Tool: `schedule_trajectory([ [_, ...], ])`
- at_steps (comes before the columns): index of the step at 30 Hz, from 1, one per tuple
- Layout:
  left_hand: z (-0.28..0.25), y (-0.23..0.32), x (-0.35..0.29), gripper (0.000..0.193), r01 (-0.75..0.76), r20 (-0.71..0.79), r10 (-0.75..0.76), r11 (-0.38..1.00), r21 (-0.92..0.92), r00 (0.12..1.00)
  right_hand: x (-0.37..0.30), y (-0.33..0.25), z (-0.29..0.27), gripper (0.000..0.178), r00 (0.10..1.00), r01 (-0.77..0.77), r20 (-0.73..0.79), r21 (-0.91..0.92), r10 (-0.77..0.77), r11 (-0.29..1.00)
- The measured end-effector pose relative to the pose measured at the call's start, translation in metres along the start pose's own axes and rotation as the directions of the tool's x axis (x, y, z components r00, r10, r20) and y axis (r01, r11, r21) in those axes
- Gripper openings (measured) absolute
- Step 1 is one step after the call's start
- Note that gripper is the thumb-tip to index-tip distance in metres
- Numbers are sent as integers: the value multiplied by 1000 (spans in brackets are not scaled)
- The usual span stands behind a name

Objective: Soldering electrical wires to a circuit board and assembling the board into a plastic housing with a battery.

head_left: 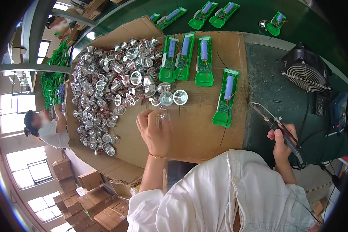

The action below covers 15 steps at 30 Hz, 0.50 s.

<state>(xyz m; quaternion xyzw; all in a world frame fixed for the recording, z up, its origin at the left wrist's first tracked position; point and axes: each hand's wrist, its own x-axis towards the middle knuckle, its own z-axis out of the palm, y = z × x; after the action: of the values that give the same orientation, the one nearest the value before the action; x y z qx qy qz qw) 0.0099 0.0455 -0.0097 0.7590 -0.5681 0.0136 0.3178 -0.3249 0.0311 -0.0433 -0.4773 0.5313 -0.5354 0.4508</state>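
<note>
Our right grip (pixel 284 144) wraps a soldering iron (pixel 273 124); our left grip (pixel 155 130) (blurred, we cannot tell whether it pinches) is at a silver reflector (pixel 162 113). Beyond, a green housing (pixel 224 103) lies on cardboard (pixel 193 129), apart from the reflector heap (pixel 100 83).

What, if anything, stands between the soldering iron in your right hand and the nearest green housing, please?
Nothing visible: between the soldering iron, gripped by the right hand, and the nearest green housing lie only dark tabletop and cardboard.

I see a green table (pixel 263 92) bearing a black fan (pixel 305 71) at upper right and cardboard (pixel 193 131) mid-frame, its left heaped with silvery reflectors (pixel 136 78).
</note>
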Motion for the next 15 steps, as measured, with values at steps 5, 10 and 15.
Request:
schedule_trajectory([
  [5, 19, -9, 9, 25, -384, 73, 377, 908, 171, 923, -11, -9, 12, 18, 999, 18, 41, 3, -18, 1000],
  [10, 19, 9, 9, 8, -333, 76, 341, 937, -105, 937, -18, -17, 15, 17, 996, -21, 88, 19, 19, 1000],
  [15, 21, 45, -11, 2, 9, 369, 149, 920, -392, 917, -19, -19, 30, 19, 961, -18, 276, -7, 20, 1000],
])
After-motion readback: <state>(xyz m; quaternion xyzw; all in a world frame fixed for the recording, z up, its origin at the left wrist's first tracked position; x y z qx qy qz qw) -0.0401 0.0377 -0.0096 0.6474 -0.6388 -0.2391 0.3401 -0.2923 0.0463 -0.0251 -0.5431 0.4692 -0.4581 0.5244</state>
